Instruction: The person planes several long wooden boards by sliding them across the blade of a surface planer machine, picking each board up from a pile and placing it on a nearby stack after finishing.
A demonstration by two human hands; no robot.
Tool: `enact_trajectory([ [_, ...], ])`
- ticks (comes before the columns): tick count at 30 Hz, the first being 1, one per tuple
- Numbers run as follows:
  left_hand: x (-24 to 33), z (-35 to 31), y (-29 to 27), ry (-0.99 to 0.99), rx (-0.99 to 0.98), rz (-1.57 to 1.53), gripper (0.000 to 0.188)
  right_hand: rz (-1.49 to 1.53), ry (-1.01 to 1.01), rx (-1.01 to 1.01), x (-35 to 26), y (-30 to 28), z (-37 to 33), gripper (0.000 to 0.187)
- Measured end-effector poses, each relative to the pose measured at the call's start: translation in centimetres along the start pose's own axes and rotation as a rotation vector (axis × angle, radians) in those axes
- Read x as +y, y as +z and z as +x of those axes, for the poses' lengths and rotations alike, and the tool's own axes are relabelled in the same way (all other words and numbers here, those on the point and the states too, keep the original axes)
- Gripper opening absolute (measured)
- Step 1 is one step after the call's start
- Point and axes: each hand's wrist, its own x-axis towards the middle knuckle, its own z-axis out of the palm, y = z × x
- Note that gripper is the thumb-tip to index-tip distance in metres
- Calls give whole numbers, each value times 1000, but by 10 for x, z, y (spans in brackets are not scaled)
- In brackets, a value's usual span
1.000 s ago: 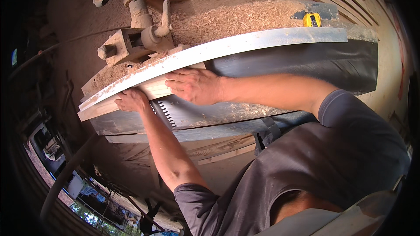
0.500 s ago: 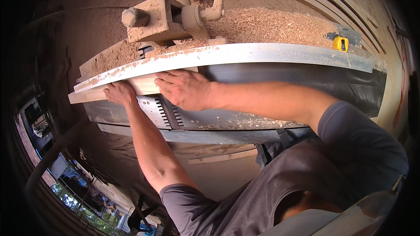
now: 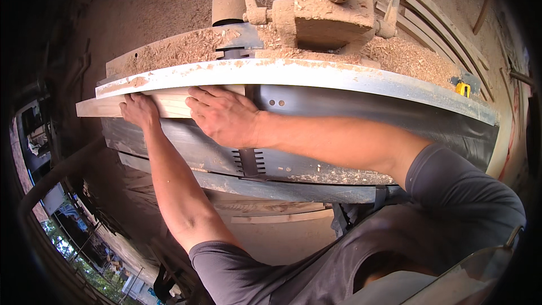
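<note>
A pale wooden board lies along the long metal fence of a jointer, its left end sticking out past the machine's table. My left hand grips the board toward that end, fingers bent over its upper edge and the thumb hidden. Closer to the right end, my right hand presses on the board with its fingers hooked over it; its thumb does not show. Below my right wrist, a toothed cutter slot crosses the table, close to the board's right end.
Behind the fence stands a dusty clamp block with a lever handle. Wood shavings cover the ledge there. A yellow tape measure rests at the far right. Long wood strips lie beyond, and boards lie below the table's near edge.
The board has slid left along the fence with both my hands on it, its right end shifting back toward the cutter slot. The whole machine appears farther right in the picture.
</note>
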Motion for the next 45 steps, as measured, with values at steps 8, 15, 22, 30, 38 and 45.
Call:
enact_trajectory([
  [8, -54, 46, 14, -74, -100, 22, 48, 59, 100, -145, -28, 47, 51, 35],
  [15, -55, 59, 12, -154, -176, 31, 51, -75, 156, -149, -38, 75, 72, 60],
  [22, -4, 22, -21, -302, -156, -47, 48, -69, 133, -206, -43, 35, 42, 58],
  [30, 169, -107, -100, -365, -115, -234, 49, -31, 164, -230, -25, -116, -103, 58],
  [38, 455, -328, -215, -268, -173, -421, 56, -156, 322, -302, 9, -377, -357, 69],
  [45, 556, -403, -266, -267, -246, -415, 66, -270, 617, -357, 29, -596, -564, 92],
])
